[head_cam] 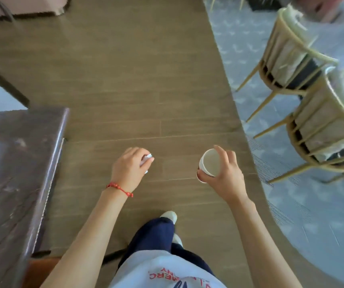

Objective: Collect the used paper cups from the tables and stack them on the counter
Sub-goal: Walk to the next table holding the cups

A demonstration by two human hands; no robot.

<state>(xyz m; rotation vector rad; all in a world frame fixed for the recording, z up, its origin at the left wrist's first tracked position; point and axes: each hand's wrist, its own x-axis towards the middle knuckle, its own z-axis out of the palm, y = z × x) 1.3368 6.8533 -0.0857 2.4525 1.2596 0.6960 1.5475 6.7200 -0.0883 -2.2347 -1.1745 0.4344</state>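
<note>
Nearest, bottom centre: person's light shirt with red lettering (167,275), dark navy trousers (156,235), two white shoes, front one (170,216) stepping onto the brown wood-plank floor (135,80), second shoe partly hidden beside the trouser leg. Two bare forearms reach forward. Left hand (130,168) curled closed around a small crumpled white paper scrap (147,160), only bits of it poking out past the fingers; one red string bracelet (119,189) on that wrist. Right hand (224,173) grasps white paper cups (208,163), tilted so the open mouth faces the camera, inside looks empty; two rims visible, so looks like two cups nested, exact count hard to tell. Cups are held in the air over the floor, right of centre, not on any table or counter. Left side, near to mid: one dark brown marbled counter (21,163), glossy edge, blurred. Right side: grey patterned carpet (312,204) with a curved border against the wood floor. On it two chairs with gold-coloured metal frames and pale cushions, nearer one (323,129), farther one (287,59), both seen from behind, close beside each other. Far top left: edge of a pinkish draped cloth (31,7) with a dark hem, blurred.
</note>
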